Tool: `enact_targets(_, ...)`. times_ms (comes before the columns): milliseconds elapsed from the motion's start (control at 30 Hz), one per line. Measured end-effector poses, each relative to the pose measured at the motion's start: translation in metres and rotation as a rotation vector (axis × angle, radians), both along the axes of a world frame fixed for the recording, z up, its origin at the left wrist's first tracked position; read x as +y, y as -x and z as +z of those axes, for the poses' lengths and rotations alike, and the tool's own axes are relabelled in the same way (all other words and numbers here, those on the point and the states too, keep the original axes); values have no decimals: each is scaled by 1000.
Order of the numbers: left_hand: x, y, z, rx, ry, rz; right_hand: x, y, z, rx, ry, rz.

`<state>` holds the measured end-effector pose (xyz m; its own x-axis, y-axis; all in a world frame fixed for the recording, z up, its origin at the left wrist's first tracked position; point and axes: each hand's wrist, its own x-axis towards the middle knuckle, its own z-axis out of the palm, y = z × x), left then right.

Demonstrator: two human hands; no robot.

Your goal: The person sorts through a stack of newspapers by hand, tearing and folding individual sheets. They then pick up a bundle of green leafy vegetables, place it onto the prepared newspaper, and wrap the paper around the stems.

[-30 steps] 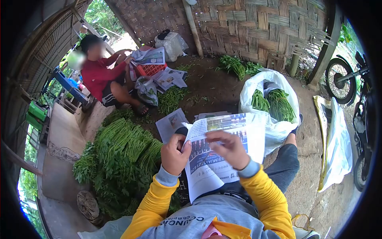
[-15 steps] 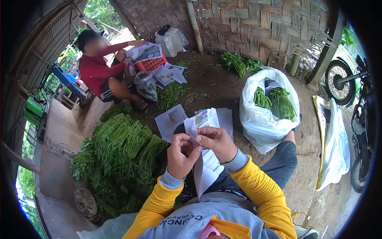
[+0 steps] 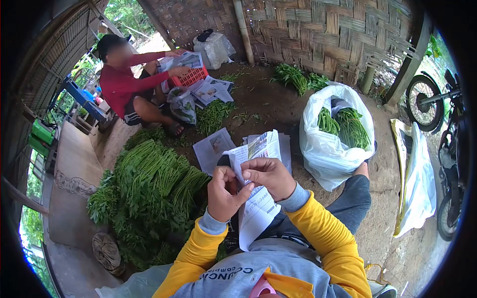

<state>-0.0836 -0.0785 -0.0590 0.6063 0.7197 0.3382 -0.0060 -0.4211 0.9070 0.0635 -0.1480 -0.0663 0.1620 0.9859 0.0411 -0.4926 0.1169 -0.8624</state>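
Over my lap, a printed newspaper sheet [image 3: 259,211] hangs between my hands. My left hand [image 3: 226,193] pinches its left edge, fingers curled and thumb pointing up to the right. My right hand [image 3: 271,176] grips the same sheet slightly higher, thumb and forefinger pressed together on a fold. The upper part of the paper stands above my fingers, and the lower part drapes toward my sweatshirt. Just beyond lie more loose paper sheets [image 3: 212,149] on the ground. Left of my hands is a large pile of leafy green stalks [image 3: 149,184].
A white plastic bag [image 3: 318,159] holding bundled greens stands at right. Across from me, a person in a red top [image 3: 117,87] handles newspaper on a red crate [image 3: 191,77]. A motorcycle [image 3: 447,144] is at far right, near a flattened sack [image 3: 417,184]. A woven wall [image 3: 318,35] stands behind.
The newspaper in my hands has spread wider, its lower part turning more toward me. Across from me, the person's near hand has moved right over the papers on the crate.
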Motion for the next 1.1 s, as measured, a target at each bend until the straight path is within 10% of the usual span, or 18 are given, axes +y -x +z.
enact_targets(1100, -5, -6, -2, -51, 72, -91, -6, -9, 3, 3, -5, 3)
